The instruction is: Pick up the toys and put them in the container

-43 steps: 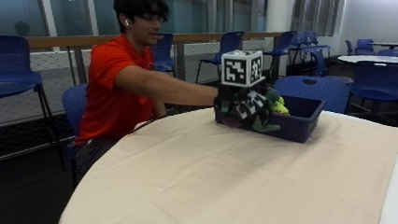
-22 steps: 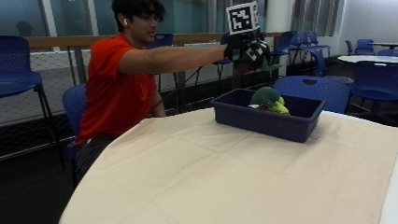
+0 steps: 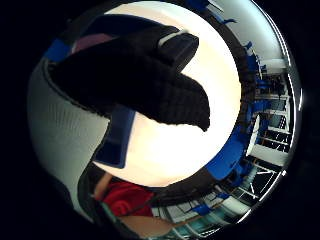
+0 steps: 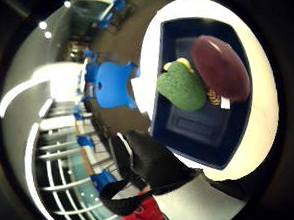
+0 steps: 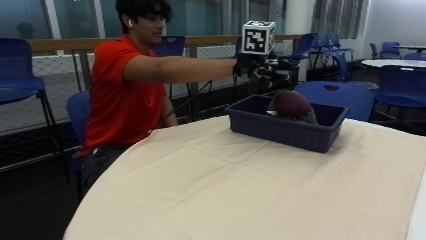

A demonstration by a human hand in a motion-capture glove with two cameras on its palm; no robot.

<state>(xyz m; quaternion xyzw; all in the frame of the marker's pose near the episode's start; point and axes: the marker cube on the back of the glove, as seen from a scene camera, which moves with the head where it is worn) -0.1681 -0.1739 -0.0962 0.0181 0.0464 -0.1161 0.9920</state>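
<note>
A round table [image 5: 219,190] covered with a smooth cream cloth is seen nearest, its far right part cut off by the frame. On the cloth, toward the far side, a rectangular dark blue plastic container [image 5: 286,131] with upright walls is set. Two soft toys are lodged inside it: a rounded maroon toy [image 5: 290,104] with a smooth surface and a white tag, and a fuzzy green toy [image 4: 181,86] lying against it, touching. In the outside view the green toy is mostly hidden behind the maroon one and the container wall; a small yellow part beside it cannot be made out clearly.

The gloved right hand [image 5: 253,64] is held out at arm's length, raised above the container and well apart from it. Nothing is seen held in it. In the little finger side palm view one knitted black finger is seen lying extended over the table. Whether the remaining fingers are straight or curled cannot be told.

Behind, blue plastic chairs [image 5: 339,95] are seen.
</note>
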